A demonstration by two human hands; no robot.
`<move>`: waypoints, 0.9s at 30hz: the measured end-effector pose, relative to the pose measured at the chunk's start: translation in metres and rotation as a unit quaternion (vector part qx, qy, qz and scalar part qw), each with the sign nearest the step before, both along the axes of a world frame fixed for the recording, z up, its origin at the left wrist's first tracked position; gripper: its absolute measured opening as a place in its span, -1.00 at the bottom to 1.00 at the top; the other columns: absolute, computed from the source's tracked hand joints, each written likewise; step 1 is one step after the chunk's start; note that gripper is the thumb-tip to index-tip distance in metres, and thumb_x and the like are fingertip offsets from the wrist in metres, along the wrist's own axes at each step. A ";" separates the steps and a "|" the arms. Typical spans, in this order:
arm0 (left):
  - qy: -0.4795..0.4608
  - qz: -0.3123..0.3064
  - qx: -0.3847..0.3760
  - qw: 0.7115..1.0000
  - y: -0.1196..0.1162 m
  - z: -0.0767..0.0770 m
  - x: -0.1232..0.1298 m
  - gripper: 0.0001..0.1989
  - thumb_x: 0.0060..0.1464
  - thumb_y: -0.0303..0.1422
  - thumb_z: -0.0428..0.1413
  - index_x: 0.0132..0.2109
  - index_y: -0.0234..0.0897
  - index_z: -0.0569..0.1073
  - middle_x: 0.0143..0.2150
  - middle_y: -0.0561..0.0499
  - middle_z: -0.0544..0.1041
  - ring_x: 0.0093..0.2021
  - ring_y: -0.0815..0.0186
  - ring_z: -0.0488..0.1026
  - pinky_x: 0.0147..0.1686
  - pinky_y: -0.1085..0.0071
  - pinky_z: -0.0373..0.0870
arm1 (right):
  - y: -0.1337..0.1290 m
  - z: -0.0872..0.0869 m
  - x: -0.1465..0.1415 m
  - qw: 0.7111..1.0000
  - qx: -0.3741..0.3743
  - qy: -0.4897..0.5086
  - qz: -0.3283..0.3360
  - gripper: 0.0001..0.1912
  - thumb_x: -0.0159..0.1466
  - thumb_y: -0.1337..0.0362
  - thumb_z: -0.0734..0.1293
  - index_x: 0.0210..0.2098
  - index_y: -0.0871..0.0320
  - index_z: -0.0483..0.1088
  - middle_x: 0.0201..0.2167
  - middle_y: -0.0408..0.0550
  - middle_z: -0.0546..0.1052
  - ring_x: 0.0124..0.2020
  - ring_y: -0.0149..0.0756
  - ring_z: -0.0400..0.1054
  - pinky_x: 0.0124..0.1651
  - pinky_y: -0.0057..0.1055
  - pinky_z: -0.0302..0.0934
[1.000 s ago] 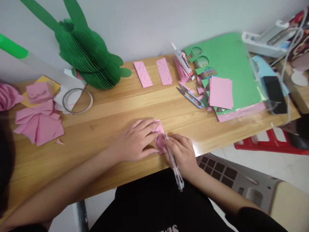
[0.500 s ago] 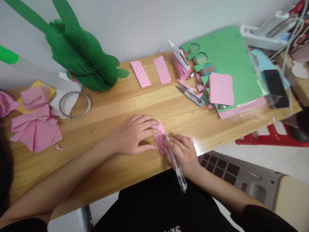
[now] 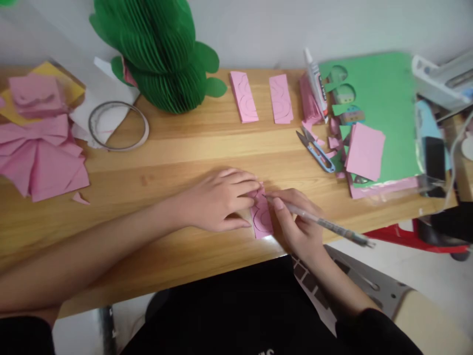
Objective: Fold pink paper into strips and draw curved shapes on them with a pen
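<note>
A narrow pink paper strip (image 3: 263,221) with dark curved outlines lies on the wooden table near its front edge. My left hand (image 3: 221,199) lies flat on the table with fingers extended, the fingertips resting on the strip's left side. In my right hand (image 3: 301,222) is a slim, clear-barrelled pen (image 3: 332,227), its tip at the upper right of the strip and its back end pointing right. Two more pink strips with drawn curves, a left one (image 3: 244,97) and a right one (image 3: 281,99), lie toward the wall.
Thread snips (image 3: 316,150) lie beside pink scraps. A glue tube (image 3: 317,86) leans on folded pink paper. Pink cards (image 3: 365,152) rest on a green sheet (image 3: 397,113). At left are a tape roll (image 3: 145,135), a green honeycomb paper figure (image 3: 162,59) and folded pink paper (image 3: 48,160).
The pen has swung from pointing down toward me to pointing right, and its tip sits higher on the strip. My left hand still presses the strip. The camera view has shifted.
</note>
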State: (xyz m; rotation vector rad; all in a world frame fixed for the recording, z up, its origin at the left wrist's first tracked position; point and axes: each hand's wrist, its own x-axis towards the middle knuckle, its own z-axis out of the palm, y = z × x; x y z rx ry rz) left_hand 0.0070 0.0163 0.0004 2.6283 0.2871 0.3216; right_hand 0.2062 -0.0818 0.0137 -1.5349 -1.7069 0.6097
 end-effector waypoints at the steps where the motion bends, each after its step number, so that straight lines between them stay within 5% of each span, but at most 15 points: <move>1: -0.001 0.001 0.000 1.000 0.000 0.000 0.000 -0.62 0.25 -0.12 0.07 0.02 -0.31 0.54 0.20 -0.19 0.48 0.26 -0.03 0.31 0.23 0.02 0.23 | 0.001 -0.001 0.000 1.000 -0.007 0.005 -0.012 -0.84 0.33 0.35 0.30 -0.13 0.09 0.49 -0.26 -0.09 0.62 -0.28 -0.30 0.51 -0.23 -0.33 0.39; 27: -0.008 0.006 0.017 1.000 0.000 -0.002 -0.001 -0.66 0.21 -0.16 0.11 -0.02 -0.29 0.56 0.23 -0.16 0.46 0.28 -0.03 0.29 0.25 0.05 0.21 | 0.005 -0.004 -0.004 0.997 0.003 -0.068 -0.035 -0.91 0.29 0.33 0.32 -0.23 0.13 0.48 -0.36 -0.08 0.62 -0.37 -0.31 0.53 -0.32 -0.36 0.42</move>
